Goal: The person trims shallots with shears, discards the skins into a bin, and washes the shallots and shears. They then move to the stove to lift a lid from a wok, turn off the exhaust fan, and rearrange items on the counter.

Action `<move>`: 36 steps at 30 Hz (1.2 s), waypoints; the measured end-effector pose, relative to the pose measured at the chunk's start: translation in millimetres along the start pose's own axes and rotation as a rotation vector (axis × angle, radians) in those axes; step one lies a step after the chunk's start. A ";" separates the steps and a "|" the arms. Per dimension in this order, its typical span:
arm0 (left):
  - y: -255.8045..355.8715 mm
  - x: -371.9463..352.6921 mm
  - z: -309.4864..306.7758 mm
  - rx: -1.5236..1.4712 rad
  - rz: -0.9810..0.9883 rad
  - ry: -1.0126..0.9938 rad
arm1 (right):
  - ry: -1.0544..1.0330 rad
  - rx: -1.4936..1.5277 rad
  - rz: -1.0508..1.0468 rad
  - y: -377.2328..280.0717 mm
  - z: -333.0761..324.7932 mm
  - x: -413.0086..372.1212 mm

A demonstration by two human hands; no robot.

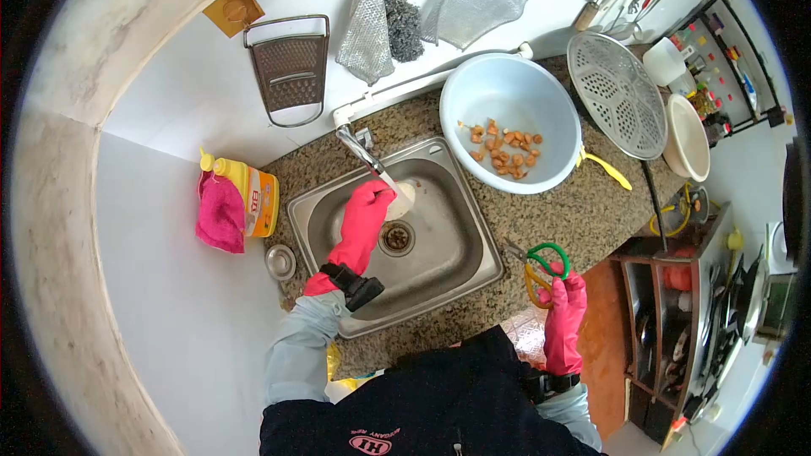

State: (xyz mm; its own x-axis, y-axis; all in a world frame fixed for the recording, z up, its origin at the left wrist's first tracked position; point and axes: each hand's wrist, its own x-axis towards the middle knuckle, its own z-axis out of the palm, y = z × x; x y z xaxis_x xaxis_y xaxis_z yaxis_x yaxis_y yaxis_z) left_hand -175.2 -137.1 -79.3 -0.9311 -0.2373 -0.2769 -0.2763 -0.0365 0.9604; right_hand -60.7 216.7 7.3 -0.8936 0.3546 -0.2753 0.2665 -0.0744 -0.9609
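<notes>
Scissors at the right hand, pale piece under the tap

I see the scissors [538,266] in the right hand [564,317], above the counter [405,132] edge, to the right of the sink [452,241]. Its fingers are closed around the green and orange handles; the blades point toward the sink.

The left hand [367,213] is over the sink, just below the mouth of the faucet [361,150]. Its fingers are curled in, next to a pale piece [400,202]; how firmly they have hold of it, I cannot tell. This piece is near the drain [396,238].

On the counter behind the sink I see a light blue basin [473,84] with orange-brown pieces [507,150] inside. The yellow handle [610,171] of some tool is beside it. Further right are a perforated metal strainer [617,95] and a cream bowl [689,139]. Left of the sink, a pink cloth [220,213] hangs on a yellow jug [262,201].
</notes>
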 end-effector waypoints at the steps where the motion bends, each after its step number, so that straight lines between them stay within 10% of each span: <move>1: -3.8 -0.5 3.6 0.001 0.000 0.003 | -0.014 -0.001 0.005 1.7 -1.5 0.9; 21: -12.6 -21.3 29.7 -0.824 -0.316 -0.053 | -0.014 0.020 -0.005 3.9 -28.0 4.0; 31: -16.6 4.7 37.7 0.086 0.253 0.086 | -0.038 0.055 -0.006 7.1 -29.8 11.1; 33: -5.4 9.7 44.3 -1.168 -0.209 -0.049 | -0.025 0.061 -0.018 8.1 -30.1 10.6; 36: -2.3 3.3 53.8 -1.202 -0.249 -0.086 | -0.014 0.064 -0.045 3.0 -32.0 10.2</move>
State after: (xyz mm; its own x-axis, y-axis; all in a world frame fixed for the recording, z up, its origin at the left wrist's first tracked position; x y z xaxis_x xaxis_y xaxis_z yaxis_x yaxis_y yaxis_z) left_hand -190.5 -85.5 -84.2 -0.9095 -0.0333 -0.4143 -0.0960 -0.9530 0.2874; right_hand -57.4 249.9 2.6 -0.9092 0.3460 -0.2314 0.2024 -0.1182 -0.9721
